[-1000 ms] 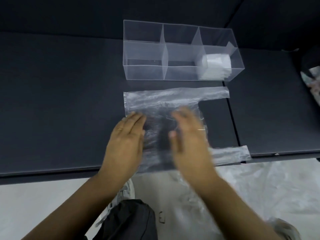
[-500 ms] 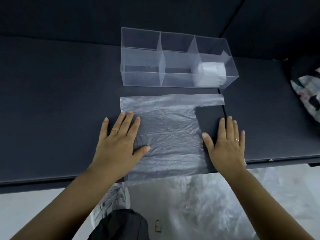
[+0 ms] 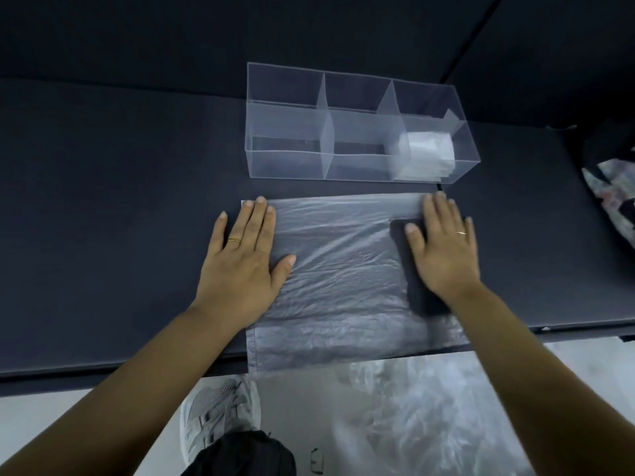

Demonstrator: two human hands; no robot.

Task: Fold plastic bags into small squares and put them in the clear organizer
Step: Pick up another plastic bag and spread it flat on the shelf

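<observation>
A clear plastic bag (image 3: 336, 269) lies spread flat on the dark surface (image 3: 103, 218), its two handle strips pointing right. My left hand (image 3: 245, 259) presses flat on the bag's left side with straight fingers. With its fingers flat, my right hand (image 3: 443, 245) rests on the far handle strip and the dark gap between the strips. The clear organizer (image 3: 285, 159) with three compartments stands just beyond the bag. A folded white bag square (image 3: 426, 154) sits in its right compartment; the other two hold nothing.
A heap of loose plastic bags (image 3: 429, 417) lies on the floor below the surface's near edge. A grey shoe (image 3: 220, 413) and dark trouser leg show at bottom centre. A patterned bag (image 3: 615, 197) sits at the right edge.
Both hands have slid away from me over the bag, flattening it. The right hand moved from the near handle area up to the far handle strip.
</observation>
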